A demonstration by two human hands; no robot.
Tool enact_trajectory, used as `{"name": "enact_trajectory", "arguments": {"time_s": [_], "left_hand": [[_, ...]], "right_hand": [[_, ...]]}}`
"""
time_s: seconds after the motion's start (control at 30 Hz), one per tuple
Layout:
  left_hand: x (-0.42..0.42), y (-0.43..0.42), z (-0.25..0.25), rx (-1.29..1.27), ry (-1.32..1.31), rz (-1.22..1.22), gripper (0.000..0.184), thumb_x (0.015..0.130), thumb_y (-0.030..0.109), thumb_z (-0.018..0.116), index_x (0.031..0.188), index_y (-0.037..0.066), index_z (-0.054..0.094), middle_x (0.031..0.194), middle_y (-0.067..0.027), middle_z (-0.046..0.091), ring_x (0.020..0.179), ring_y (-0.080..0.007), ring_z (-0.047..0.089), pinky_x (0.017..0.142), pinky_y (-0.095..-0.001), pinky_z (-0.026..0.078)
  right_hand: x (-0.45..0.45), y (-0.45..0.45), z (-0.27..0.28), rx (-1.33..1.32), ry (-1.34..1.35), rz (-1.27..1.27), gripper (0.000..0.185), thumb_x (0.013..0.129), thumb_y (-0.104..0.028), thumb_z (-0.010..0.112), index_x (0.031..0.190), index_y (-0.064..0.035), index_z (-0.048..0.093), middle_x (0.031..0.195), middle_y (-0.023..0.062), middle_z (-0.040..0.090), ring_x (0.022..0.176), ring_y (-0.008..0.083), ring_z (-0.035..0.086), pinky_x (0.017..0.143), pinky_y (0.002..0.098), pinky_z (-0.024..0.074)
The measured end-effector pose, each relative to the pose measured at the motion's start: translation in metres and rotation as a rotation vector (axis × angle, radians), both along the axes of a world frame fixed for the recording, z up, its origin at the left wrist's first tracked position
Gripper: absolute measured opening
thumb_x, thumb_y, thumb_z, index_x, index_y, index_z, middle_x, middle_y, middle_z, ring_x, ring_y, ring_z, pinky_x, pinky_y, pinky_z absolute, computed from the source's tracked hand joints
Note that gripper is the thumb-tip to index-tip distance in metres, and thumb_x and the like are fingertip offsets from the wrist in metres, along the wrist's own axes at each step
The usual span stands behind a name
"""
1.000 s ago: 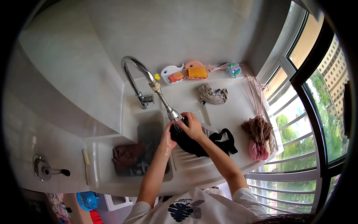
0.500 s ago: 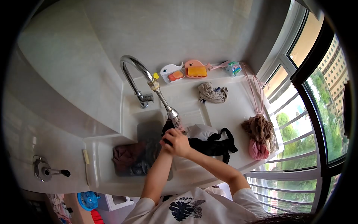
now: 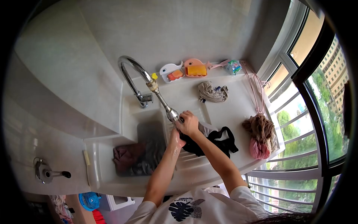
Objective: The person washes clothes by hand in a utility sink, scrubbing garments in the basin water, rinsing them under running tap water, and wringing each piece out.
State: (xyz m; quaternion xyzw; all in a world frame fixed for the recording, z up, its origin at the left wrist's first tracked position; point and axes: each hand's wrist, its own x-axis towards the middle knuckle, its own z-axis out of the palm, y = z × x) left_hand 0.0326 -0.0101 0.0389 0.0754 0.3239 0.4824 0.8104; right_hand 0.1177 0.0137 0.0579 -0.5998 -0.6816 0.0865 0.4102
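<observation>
Having been raised to the faucet nozzle [image 3: 172, 114], the right hand [image 3: 190, 123] is clenched on the black garment [image 3: 192, 146], brought under its outlet; whether the left hand [image 3: 176, 139] grasps cannot be told.

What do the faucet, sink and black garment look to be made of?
Faucet: metal, probably chromed, given its bright mirror-like highlights.
Sink: smooth, white and glossy with a soft sheen; ceramic or moulded resin, I can't tell which.
Black garment: soft, matte fabric, since it lies limp with looping straps; fibre unclear.
</observation>
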Motion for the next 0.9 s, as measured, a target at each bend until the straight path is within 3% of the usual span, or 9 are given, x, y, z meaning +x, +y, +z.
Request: {"name": "enact_trajectory", "arguments": {"time_s": [0.1, 0.17, 0.2, 0.33, 0.43, 0.57, 0.73, 0.83, 0.9], "left_hand": [[-0.005, 0.013, -0.043, 0.433, -0.341, -0.097, 0.029, 0.094, 0.036, 0.046, 0.108, 0.012, 0.055, 0.102, -0.002, 0.057, 0.101, -0.0163, 0.056, 0.088, -0.0321, 0.046], [-0.01, 0.012, -0.073, 0.652, -0.108, -0.017, 0.036, 0.094, 0.04, 0.046, 0.113, 0.012, 0.055, 0.108, -0.0024, 0.058, 0.106, -0.0159, 0.055, 0.09, -0.0325, 0.045], [-0.01, 0.011, -0.07, 0.635, 0.165, -0.012, 0.039, 0.094, 0.043, 0.045, 0.116, 0.012, 0.055, 0.111, -0.0026, 0.058, 0.108, -0.0156, 0.055, 0.092, -0.0327, 0.045], [-0.004, 0.004, -0.01, -0.035, 0.009, -0.089, 0.036, 0.096, 0.04, 0.043, 0.116, 0.013, 0.056, 0.109, -0.0017, 0.061, 0.104, -0.0177, 0.058, 0.087, -0.0327, 0.048], [-0.016, 0.006, -0.012, -0.011, 0.15, -0.143, 0.041, 0.095, 0.039, 0.044, 0.119, 0.008, 0.056, 0.117, -0.0064, 0.061, 0.109, -0.0209, 0.058, 0.093, -0.0362, 0.047], [-0.045, 0.005, -0.005, 0.075, -0.289, 0.034, 0.03, 0.089, 0.022, 0.048, 0.109, 0.004, 0.06, 0.111, -0.0122, 0.063, 0.107, -0.0278, 0.058, 0.099, -0.0416, 0.043], [-0.041, 0.007, -0.003, 0.332, -0.318, -0.178, 0.032, 0.089, 0.034, 0.049, 0.102, 0.005, 0.057, 0.103, -0.0067, 0.06, 0.099, -0.0241, 0.057, 0.089, -0.0412, 0.046], [-0.033, 0.003, -0.053, 0.342, -0.301, -0.099, 0.037, 0.091, 0.042, 0.046, 0.107, 0.01, 0.055, 0.107, -0.0048, 0.058, 0.098, -0.0225, 0.057, 0.085, -0.0366, 0.046], [-0.014, 0.019, -0.126, 0.384, -0.383, -0.011, 0.037, 0.093, 0.043, 0.045, 0.11, 0.012, 0.056, 0.109, -0.0038, 0.058, 0.1, -0.0211, 0.057, 0.086, -0.0363, 0.046]], "right_hand": [[-0.017, -0.027, 0.004, 0.03, -0.069, 0.063, 0.023, 0.061, -0.029, 0.07, 0.065, -0.0085, 0.062, 0.072, 0.0083, 0.061, 0.076, 0.0292, 0.06, 0.064, 0.0402, 0.0501], [-0.029, -0.053, 0.019, 0.187, -0.216, 0.268, 0.02, 0.062, -0.029, 0.071, 0.065, -0.0105, 0.062, 0.072, 0.0074, 0.061, 0.079, 0.0284, 0.06, 0.067, 0.0389, 0.0499], [-0.026, -0.049, 0.01, 0.074, -0.179, 0.303, 0.021, 0.063, -0.029, 0.071, 0.066, -0.0102, 0.062, 0.074, 0.0076, 0.06, 0.08, 0.0288, 0.06, 0.066, 0.0394, 0.0495], [0.0, -0.007, 0.002, 0.018, -0.039, 0.0, 0.025, 0.076, -0.03, 0.066, 0.082, -0.0064, 0.061, 0.083, 0.0111, 0.059, 0.079, 0.0326, 0.058, 0.066, 0.0439, 0.0475], [0.009, 0.001, 0.002, 0.002, 0.279, -0.134, 0.029, 0.084, -0.032, 0.062, 0.083, -0.0027, 0.059, 0.081, 0.0142, 0.057, 0.078, 0.0383, 0.057, 0.066, 0.045, 0.0448], [0.038, 0.008, -0.027, -0.45, 0.305, -0.366, 0.038, 0.089, -0.035, 0.058, 0.073, -0.0006, 0.065, 0.085, 0.0184, 0.061, 0.078, 0.0395, 0.057, 0.071, 0.0455, 0.0441], [-0.032, -0.055, -0.014, 0.031, 0.19, 0.069, 0.024, 0.08, -0.031, 0.068, 0.077, -0.0076, 0.062, 0.121, 0.0069, 0.054, 0.112, 0.0308, 0.045, 0.091, 0.049, 0.0345], [-0.043, -0.079, 0.009, 0.137, -0.052, 0.332, 0.021, 0.074, -0.03, 0.07, 0.071, -0.011, 0.061, 0.113, 0.0004, 0.058, 0.11, 0.0229, 0.047, 0.088, 0.0407, 0.0356], [-0.022, -0.048, 0.005, 0.25, -0.029, 0.402, 0.021, 0.072, -0.028, 0.07, 0.067, -0.0105, 0.06, 0.084, 0.0012, 0.059, 0.085, 0.0238, 0.056, 0.07, 0.039, 0.0462]]}}
